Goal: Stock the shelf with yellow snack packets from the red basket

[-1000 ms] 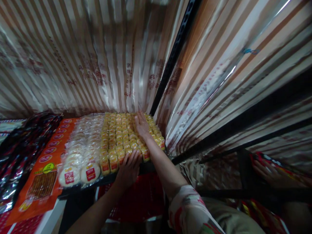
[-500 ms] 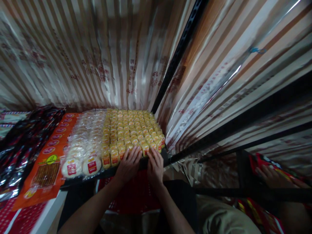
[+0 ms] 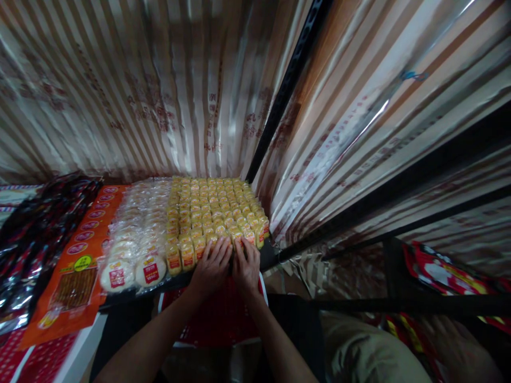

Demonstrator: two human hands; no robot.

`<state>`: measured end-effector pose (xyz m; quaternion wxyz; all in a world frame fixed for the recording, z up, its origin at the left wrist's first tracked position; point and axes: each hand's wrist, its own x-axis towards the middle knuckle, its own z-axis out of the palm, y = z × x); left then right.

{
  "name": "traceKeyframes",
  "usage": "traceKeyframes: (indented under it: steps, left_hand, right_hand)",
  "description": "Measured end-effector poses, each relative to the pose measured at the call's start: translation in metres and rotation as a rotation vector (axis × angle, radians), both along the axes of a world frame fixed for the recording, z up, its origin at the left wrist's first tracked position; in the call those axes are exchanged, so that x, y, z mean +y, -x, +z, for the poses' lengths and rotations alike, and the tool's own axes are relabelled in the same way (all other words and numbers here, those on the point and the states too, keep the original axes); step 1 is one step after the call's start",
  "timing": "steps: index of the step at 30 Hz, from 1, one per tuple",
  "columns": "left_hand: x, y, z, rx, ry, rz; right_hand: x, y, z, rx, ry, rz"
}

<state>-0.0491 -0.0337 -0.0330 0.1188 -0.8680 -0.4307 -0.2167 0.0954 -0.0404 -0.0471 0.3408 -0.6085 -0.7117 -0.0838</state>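
Rows of small yellow snack packets (image 3: 211, 213) fill the right end of a dark shelf (image 3: 275, 254). My left hand (image 3: 211, 266) lies against the front row of these packets, fingers stretched out and pressed on them. My right hand (image 3: 246, 265) sits right beside it, touching it, fingers also flat against the front packets. Neither hand grips anything. To the left of the yellow packets lie clear-wrapped round white cakes (image 3: 136, 250) with red labels.
Orange snack bags (image 3: 75, 266) and dark shiny bags (image 3: 27, 239) lie further left. Striped plastic sheeting (image 3: 159, 96) hangs behind and to the right, with a black upright post (image 3: 287, 90). A red crate (image 3: 219, 319) sits under the shelf. Red packets (image 3: 443, 274) lie lower right.
My right hand drew back from the far rows to the front edge, then shifted left until it met my left hand. The hand seen at the lower right has gone.
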Motion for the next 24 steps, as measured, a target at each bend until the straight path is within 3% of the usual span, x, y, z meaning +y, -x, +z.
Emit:
traceKeyframes:
  steps: [9,12,18,24]
  left_hand:
    - [-0.001,0.0,0.005,-0.023,-0.021,-0.009]
    - [-0.002,0.001,0.007,-0.002,-0.019,-0.036]
    - [0.0,0.002,0.004,0.04,-0.013,-0.067]
    - [0.001,0.002,0.003,0.025,-0.054,-0.054]
  right_hand:
    - [-0.01,-0.006,0.002,0.014,-0.038,0.034]
    - [-0.013,-0.007,-0.005,0.029,-0.011,-0.049]
    - [-0.011,-0.006,-0.019,0.022,0.037,-0.025]
    - [-0.012,-0.013,-0.012,0.144,-0.027,-0.019]
